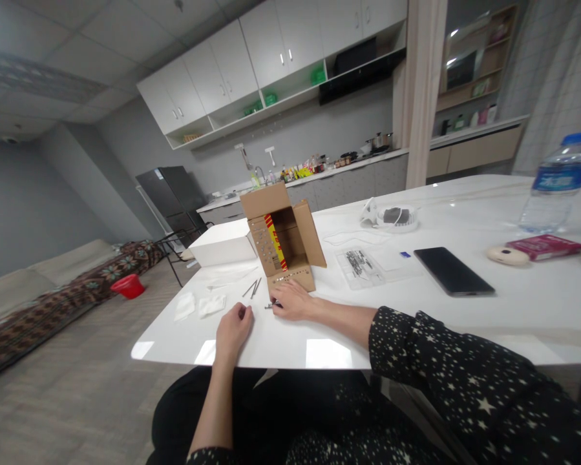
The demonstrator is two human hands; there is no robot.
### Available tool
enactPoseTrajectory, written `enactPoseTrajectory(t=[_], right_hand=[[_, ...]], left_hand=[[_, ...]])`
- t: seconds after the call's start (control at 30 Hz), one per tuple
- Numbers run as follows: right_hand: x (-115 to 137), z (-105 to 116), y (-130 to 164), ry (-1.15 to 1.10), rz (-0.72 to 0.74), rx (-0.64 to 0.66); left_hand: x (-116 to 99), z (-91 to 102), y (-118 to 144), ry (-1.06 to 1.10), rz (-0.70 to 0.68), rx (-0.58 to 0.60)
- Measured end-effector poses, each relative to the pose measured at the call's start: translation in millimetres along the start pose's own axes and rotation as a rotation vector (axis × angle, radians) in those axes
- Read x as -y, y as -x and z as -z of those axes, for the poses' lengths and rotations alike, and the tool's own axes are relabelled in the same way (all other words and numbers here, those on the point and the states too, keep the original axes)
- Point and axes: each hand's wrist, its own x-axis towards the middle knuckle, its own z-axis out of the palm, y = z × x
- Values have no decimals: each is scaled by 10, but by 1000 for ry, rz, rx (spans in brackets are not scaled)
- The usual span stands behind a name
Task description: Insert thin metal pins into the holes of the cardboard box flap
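Note:
An open brown cardboard box [283, 236] lies on its side on the white table [416, 323], its flaps spread. My right hand [293, 300] rests flat on the table just in front of the box's lower flap, fingertips on a small dark metal piece [272, 305]. My left hand [232, 330] sits near the table's front edge with fingers curled; whether it holds anything is hidden. Two thin dark rods [253, 288] lie left of the box.
A white box [223, 250] stands behind the cardboard one. White wipes [200, 305] lie at the left, a clear plastic bag [359, 266] and black phone [453, 271] to the right. Further right are a red packet [545, 246] and water bottle [559, 184].

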Motion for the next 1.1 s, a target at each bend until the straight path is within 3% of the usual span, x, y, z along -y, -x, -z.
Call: enactPoseTrajectory(t=[1.1], right_hand=[[-8,-17,-5,3,-6,0]], left_hand=[[-5,7,0,-10,3,-5]])
